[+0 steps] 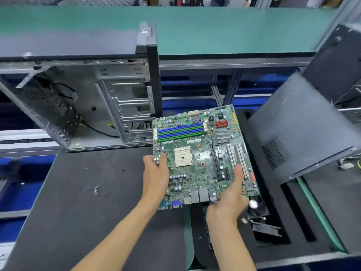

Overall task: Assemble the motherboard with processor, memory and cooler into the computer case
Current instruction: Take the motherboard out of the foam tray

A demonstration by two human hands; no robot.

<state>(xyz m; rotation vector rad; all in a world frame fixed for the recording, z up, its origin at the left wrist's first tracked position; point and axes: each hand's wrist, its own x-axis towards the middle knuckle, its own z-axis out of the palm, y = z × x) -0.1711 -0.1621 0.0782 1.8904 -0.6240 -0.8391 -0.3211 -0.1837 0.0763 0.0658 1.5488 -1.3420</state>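
Holding the motherboard (203, 153) up in the air over the dark work mat (88, 192), just right of the open computer case (82, 106) lying on its side, not inside it yet. Left hand (156, 173) clamped on the board's left edge, thumb on top near the CPU socket (183, 156); right hand (232, 198) grasping the near right corner by the rear I/O ports (203, 194), thumb lying up along the white expansion slots (237, 159). Probably best to keep gripping by the edges only, thumbs off the socket and the little capacitors, and keep the board level so nothing flexes. Socket looks bare and no cooler mounted, so likely smarter to set it flat on the mat and fit processor, memory and cooler before going anywhere near the case. When it does go in, worth tilting the port side in first toward the case's rear wall, then lowering onto the standoffs, minding the loose black cables (101, 130) on the case floor so none get trapped underneath. Count: one motherboard, one open case, a second dark case (298, 126) leaning at right, four memory slots (180, 132) in blue and green, two long white slots, one silver chipset heatsink (223, 135), one red connector block (221, 124), and what looks like one cooler fan (257, 208) down by the right wrist, too blurred to swear to.
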